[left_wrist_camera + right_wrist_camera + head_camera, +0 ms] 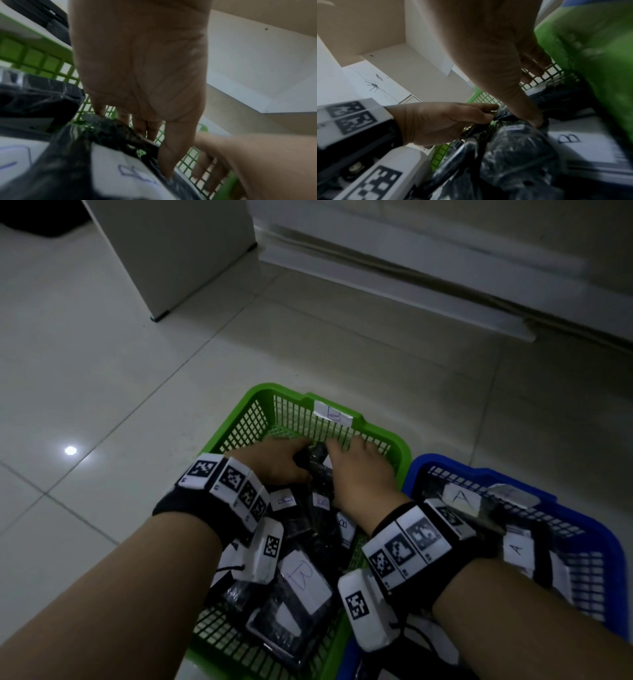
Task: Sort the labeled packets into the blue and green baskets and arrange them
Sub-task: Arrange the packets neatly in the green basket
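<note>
Floor: pale tiles [102, 371] carry both baskets, which stand touching side by side.
Green basket: the green basket [239, 419], on the left, bears a paper tag marked B [333, 414] on its far wall and holds a heap of black packets with white B labels [305, 578].
Left hand: the left hand [274, 462] reaches into the far end of the green basket, thumb and fingers curled round the crumpled end of a black packet [317, 460]; the right wrist view shows the pinch plainly.
Held packet: it lies at the far end of the heap, between the two hands, inside the green basket.
Right hand: the right hand [359, 474] meets the same packet from the other side, thumb pressed down onto its wrapping, the other fingers spread loosely against the mesh wall.
Blue basket: the blue basket [599, 542], on the right, holds packets labelled A [460, 496].
Step in hand: seemingly arranging, since no loose packets show on the floor.
Next move: probably settling this packet flat with its label up, beside its neighbours, without disturbing the heap.
</note>
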`<state>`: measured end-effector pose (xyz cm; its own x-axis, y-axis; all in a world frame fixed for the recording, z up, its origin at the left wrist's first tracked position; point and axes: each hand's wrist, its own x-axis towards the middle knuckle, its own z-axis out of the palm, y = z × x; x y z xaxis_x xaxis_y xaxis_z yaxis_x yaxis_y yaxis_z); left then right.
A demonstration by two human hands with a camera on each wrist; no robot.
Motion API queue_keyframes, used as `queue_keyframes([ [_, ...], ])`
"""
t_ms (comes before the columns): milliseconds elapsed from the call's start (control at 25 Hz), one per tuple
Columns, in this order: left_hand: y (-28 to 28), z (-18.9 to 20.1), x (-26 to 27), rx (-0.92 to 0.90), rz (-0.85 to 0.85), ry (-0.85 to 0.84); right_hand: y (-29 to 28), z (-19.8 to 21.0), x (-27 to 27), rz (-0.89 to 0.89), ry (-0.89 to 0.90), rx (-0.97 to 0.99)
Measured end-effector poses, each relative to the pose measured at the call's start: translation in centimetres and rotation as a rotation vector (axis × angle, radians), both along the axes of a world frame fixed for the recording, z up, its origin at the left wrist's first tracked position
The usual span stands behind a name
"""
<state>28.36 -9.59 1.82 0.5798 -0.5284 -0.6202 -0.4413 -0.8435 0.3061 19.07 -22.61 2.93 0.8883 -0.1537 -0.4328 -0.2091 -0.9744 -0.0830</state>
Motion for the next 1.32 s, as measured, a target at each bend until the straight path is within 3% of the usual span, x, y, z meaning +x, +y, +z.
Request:
queue_keyframes([
  [120, -0.2, -0.2, 0.0, 0.014, -0.022, -0.029, -0.7, 0.0, -0.7, -0.033, 0.072, 0.051],
  [520, 0.6, 0.9, -0.2, 0.019, -0.012, 0.023, 0.1, -0.2, -1.3, -0.1, -0.001, 0.193],
  [720, 1.2, 1.1, 0.2, -0.028, -0.059, 0.076, 0.4, -0.4, -0.8, -0.164, 0.098, 0.164],
  [880, 1.6, 0.7, 1.0, 0.025, -0.225, 0.022, 0.8, -0.5, -0.2, -0.185, -0.03, 0.116],
  [1080, 2.3, 1.5, 1.5, -0.047, -0.181, -0.007, 1.0, 0.2, -0.4, -0.17, -0.05, 0.017],
  [1200, 3.2, 2.3, 1.5, -0.235, -0.079, -0.131, 1.4, 0.5, -0.4, -0.116, -0.156, 0.104],
  [1320, 5.0, 2.5, 2.1, -0.429, -0.085, -0.398, 1.5, -0.3, -0.1, -0.059, 0.011, 0.164],
])
